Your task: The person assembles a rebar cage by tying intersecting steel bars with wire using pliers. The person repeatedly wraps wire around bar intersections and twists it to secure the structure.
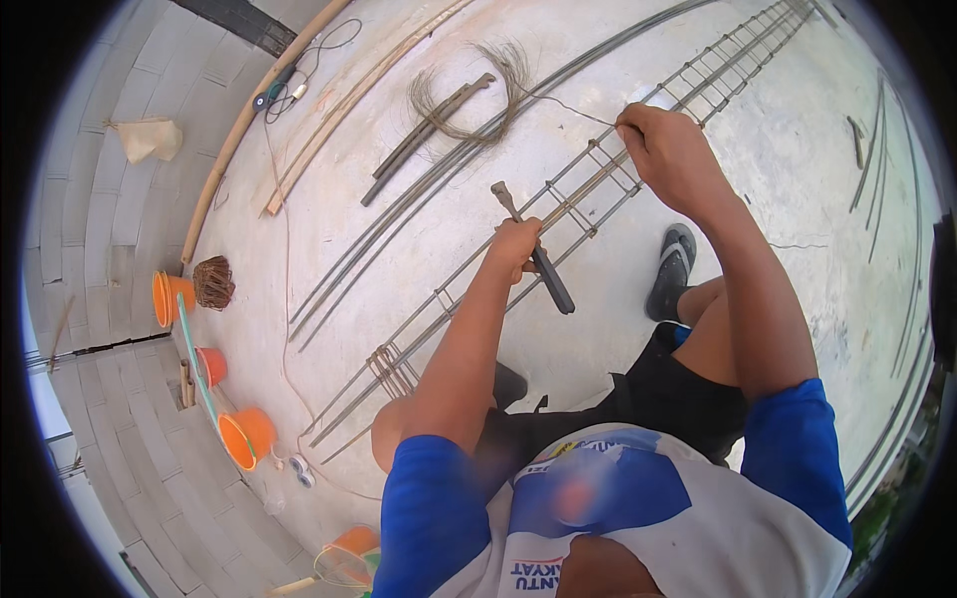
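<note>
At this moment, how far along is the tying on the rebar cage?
Done: stirrups already sit bunched along the rebar cage. In hand: the left hand grips a dark tying tool, while the right hand pinches a wire strand leading from the wire coil. Left: which joints are already tied is too small to tell.

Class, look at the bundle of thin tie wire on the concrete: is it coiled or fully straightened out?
Coiled. The tie wire bundle lies looped, with one strand running to the right hand.
</note>
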The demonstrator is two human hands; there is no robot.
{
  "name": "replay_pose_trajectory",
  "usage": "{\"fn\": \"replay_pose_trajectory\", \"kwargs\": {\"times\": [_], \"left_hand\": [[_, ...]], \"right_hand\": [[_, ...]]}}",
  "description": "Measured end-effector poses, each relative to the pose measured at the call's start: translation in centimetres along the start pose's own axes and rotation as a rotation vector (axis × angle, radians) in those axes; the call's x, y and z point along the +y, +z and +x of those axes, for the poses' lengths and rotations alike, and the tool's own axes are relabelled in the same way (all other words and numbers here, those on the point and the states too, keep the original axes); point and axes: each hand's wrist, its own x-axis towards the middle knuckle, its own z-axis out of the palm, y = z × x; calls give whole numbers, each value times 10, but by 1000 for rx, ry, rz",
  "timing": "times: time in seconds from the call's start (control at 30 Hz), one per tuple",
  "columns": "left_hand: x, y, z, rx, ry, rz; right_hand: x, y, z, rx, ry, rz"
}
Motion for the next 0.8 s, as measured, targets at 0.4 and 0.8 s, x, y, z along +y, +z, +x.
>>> {"fn": "replay_pose_trajectory", "kwargs": {"times": [0.4,0.8], "left_hand": [[37,64,60,52,249,-194],[120,-32,-108,307,773,407]], "right_hand": [[43,1,-14,-161,18,-111],[4,11,-15,82,-316,-156]]}}
